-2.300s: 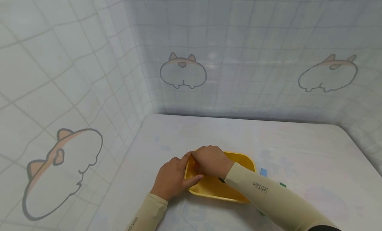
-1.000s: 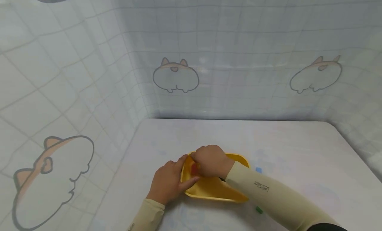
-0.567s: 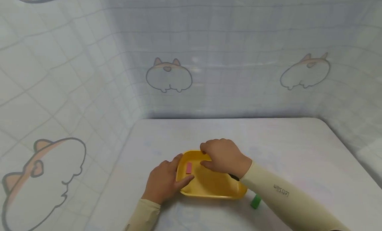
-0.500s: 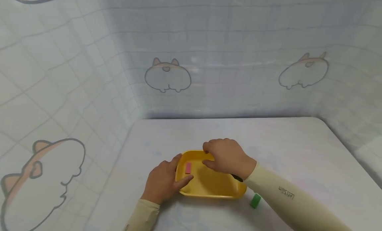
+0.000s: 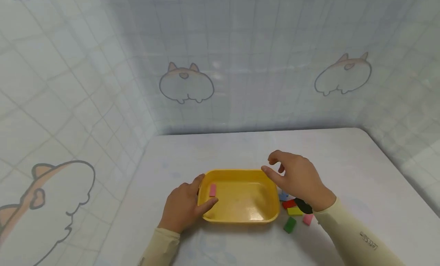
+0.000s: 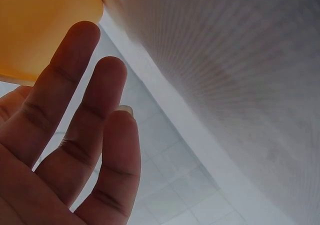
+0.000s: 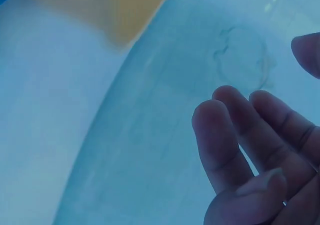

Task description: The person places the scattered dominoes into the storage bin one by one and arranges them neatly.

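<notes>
A shallow yellow tray (image 5: 240, 220) stands on the table with a small flat pink block (image 5: 213, 190) inside, near its left end. At the tray's left side, my left hand (image 5: 183, 206) holds the rim, thumb over the inside and fingers along the outside. In the left wrist view several fingers extend beside the tray's outer wall. My right hand (image 5: 299, 178) is raised by the tray's far right corner, fingers loosely bent and holding nothing. Below it lie a green block (image 5: 290, 224), a yellow block (image 5: 294, 211), a red block (image 5: 288, 204) and a second pink block (image 5: 308, 219).
Blue pieces (image 5: 283, 196) lie beside the tray's right wall, partly hidden by my right hand and wrist. The white table (image 5: 213, 151) is bordered at the back and left by a grid-patterned curtain (image 5: 268, 67) with printed animal figures.
My right hand has let go of the pink block inside the tray, then lifted and moved right, uncovering the tray and the blocks beside it. My left hand stays at the rim.
</notes>
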Demonstrator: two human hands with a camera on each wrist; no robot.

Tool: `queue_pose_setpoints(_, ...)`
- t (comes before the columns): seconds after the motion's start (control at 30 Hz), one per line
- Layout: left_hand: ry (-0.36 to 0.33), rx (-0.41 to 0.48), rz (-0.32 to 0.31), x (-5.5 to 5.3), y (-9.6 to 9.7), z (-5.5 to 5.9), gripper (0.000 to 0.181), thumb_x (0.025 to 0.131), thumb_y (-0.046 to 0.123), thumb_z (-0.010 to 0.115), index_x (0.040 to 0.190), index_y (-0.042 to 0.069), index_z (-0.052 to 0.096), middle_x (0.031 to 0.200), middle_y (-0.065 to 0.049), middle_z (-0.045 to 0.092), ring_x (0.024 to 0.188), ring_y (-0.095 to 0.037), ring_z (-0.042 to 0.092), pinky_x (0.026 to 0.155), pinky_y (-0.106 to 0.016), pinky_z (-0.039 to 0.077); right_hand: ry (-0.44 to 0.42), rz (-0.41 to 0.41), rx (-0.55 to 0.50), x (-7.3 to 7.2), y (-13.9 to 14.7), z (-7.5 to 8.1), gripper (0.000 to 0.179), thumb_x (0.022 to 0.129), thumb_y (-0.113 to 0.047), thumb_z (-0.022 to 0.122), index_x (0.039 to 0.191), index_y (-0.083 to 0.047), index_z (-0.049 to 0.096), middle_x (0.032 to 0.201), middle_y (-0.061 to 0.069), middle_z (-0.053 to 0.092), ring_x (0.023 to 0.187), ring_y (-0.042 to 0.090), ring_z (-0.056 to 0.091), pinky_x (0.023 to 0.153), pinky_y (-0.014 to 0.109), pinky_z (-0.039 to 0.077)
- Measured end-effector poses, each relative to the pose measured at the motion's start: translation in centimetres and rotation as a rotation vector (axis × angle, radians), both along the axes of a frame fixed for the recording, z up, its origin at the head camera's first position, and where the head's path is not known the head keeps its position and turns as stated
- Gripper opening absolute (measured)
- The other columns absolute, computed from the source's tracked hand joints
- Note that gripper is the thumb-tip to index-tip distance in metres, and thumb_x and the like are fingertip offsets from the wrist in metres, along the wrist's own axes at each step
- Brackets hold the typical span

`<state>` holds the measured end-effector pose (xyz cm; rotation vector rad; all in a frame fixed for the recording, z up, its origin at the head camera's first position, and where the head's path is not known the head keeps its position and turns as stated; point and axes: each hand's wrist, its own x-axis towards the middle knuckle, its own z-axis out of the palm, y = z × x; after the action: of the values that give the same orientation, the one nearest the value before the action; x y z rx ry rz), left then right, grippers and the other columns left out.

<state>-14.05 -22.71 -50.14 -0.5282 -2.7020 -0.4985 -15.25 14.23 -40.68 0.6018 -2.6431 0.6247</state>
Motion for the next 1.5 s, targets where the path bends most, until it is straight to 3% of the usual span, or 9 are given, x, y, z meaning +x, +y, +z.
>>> queue_pose_setpoints(0.3,0.014,-0.006,-0.010,-0.3,0.2,0.5,0.094,0.086,0.085,0.059,0.147,0.014,0.060,0.068,0.005,0.050,0.057,-0.013,0.043,0.052,-0.035,0.043,-0.137,-0.157,0.019,1.3,4.9,-2.7,0.033,0.099,-0.046,0.073,0.112,-0.016,0.072,0.097,-0.005,0.074,0.077,0.016,0.065,0.058,0.030,0.049)
queue_pose_setpoints(0.67,-0.001,0.013,0.001,-0.1,0.5,-0.1,0.093,0.085,0.085,0.061,0.149,0.017,0.058,0.072,0.003,0.054,0.061,-0.013,0.047,0.052,-0.035,0.044,-0.288,-0.271,0.086,4.3,8.5,-5.5,0.046,0.087,-0.053,0.084,0.112,-0.015,0.073,0.098,-0.003,0.073,0.078,0.014,0.061,0.058,0.031,0.048)
queue_pose_setpoints(1.07,-0.012,0.022,0.003,-0.5,0.5,-0.7,0.092,0.086,0.085,0.061,0.150,0.018,0.058,0.071,0.009,0.048,0.063,-0.011,0.045,0.052,-0.032,0.041,-0.403,-0.305,0.127,7.2,9.2,-7.2,0.057,0.079,-0.059,0.087,0.116,-0.019,0.073,0.098,-0.008,0.072,0.079,0.013,0.061,0.057,0.032,0.048)
queue_pose_setpoints(1.27,-0.023,0.028,0.009,-0.3,0.4,-0.9,0.091,0.085,0.085,0.061,0.149,0.019,0.059,0.071,0.009,0.048,0.064,-0.011,0.046,0.053,-0.033,0.042,-0.482,-0.337,0.149,8.3,9.1,-8.1,0.081,0.070,-0.074,0.086,0.128,-0.019,0.071,0.104,-0.007,0.070,0.088,0.017,0.063,0.068,0.044,0.057)
queue_pose_setpoints(1.4,-0.016,0.028,0.012,-0.4,0.2,-1.1,0.090,0.086,0.084,0.061,0.149,0.020,0.058,0.071,0.008,0.048,0.063,-0.011,0.046,0.053,-0.033,0.042,-0.486,-0.351,0.175,8.7,8.9,-8.5,0.098,0.062,-0.085,0.082,0.132,-0.019,0.070,0.112,-0.003,0.071,0.096,0.021,0.063,0.079,0.056,0.059)
queue_pose_setpoints(1.5,-0.003,0.024,0.007,-0.6,0.1,-1.2,0.090,0.086,0.083,0.062,0.149,0.020,0.058,0.071,0.008,0.048,0.063,-0.011,0.046,0.052,-0.033,0.042,-0.477,-0.356,0.196,8.8,8.8,-8.6,0.101,0.059,-0.087,0.082,0.133,-0.019,0.070,0.115,-0.002,0.071,0.100,0.023,0.064,0.083,0.060,0.057)
